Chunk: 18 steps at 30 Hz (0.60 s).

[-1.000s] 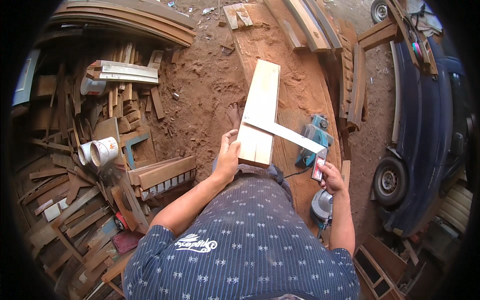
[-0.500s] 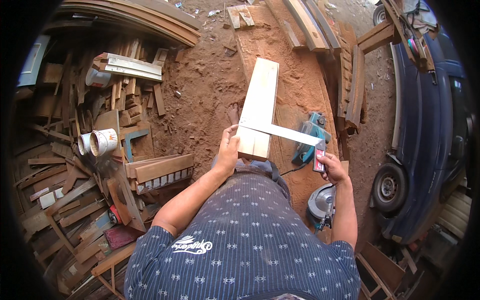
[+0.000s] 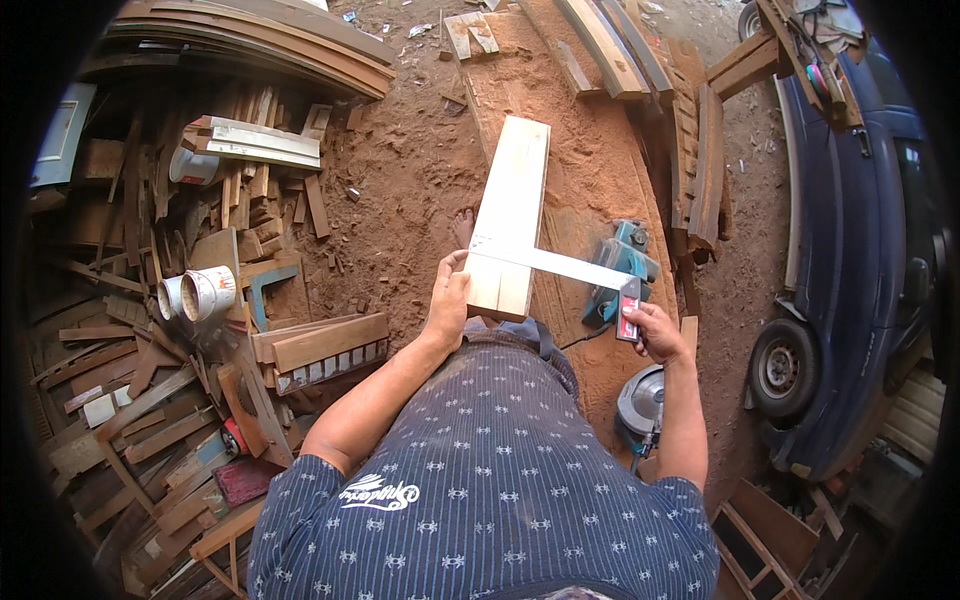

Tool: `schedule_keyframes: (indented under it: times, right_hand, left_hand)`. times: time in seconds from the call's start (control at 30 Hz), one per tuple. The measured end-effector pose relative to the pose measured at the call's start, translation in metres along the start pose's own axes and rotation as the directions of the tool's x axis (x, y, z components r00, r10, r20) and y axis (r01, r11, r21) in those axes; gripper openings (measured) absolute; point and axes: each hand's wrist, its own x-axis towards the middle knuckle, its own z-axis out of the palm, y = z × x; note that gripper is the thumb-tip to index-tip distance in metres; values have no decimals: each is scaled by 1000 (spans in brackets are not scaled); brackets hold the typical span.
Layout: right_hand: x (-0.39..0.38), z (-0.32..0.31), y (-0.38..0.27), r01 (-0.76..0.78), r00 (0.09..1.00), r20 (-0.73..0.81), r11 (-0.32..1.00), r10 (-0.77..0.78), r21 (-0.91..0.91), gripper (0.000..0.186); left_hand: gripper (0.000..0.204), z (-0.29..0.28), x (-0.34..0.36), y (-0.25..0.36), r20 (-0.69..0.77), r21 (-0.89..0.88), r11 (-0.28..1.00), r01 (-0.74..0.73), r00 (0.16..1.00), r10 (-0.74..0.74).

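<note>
Over the left edge of the sawdust-strewn slab [image 3: 595, 190], the pale board [image 3: 510, 190] has your left hand [image 3: 449, 303] closed on its left side, near the close end; it looks stiff and fairly light, best gripped by its long edges. Your right hand [image 3: 657, 333] is wrapped round the handle of the metal square [image 3: 585, 268], whose thin blade crosses the board and could slide on that smooth face.

Pale cream board [image 3: 512, 185], silvery square [image 3: 580, 268], navy shirt [image 3: 490, 440] with blue stripes and white motifs, teal power tool [image 3: 630, 260].
</note>
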Motion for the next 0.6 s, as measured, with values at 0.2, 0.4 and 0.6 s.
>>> schedule_keyframes:
  times: [0.2,0.4,0.6]
  right_hand:
    - [-5,9,-11,2,999,-34,999,0,51,21]
    - [61,6,-19,213,969,-169,956,-180,204,25]
    - [130,26,-53,201,978,-133,904,-162,377,73]
  left_hand:
    - [49,0,1,-1,-38,-33,999,-7,999,6]
    - [56,-7,2,15,58,-35,996,85,995,-82]
    - [70,1,3,58,89,532,819,-217,976,200]
